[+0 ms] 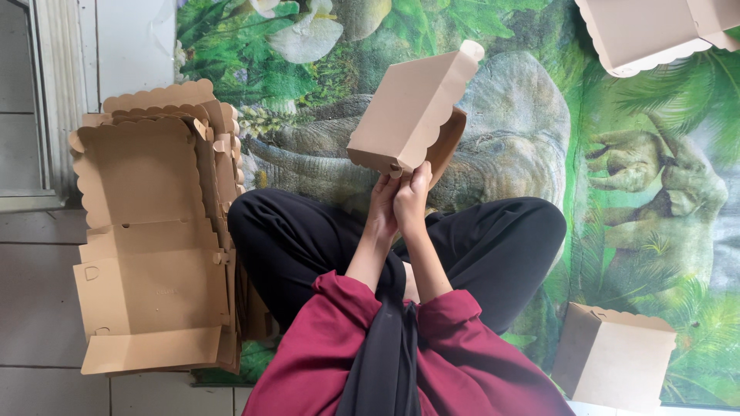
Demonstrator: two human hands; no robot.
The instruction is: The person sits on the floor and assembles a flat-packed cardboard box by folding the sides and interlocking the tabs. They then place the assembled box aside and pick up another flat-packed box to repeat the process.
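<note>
A brown cardboard box (405,108) with scalloped edges is raised over my crossed legs, tilted, its lid partly folded. My left hand (383,202) and my right hand (412,192) press together at the box's lower corner, both gripping it by a small tab. My sleeves are dark red and my trousers are black.
A stack of flat unfolded cardboard boxes (150,231) lies to my left on the tiled floor. A folded box (613,356) stands at the lower right, and an open one (655,31) sits at the top right. A green printed mat (640,192) covers the floor.
</note>
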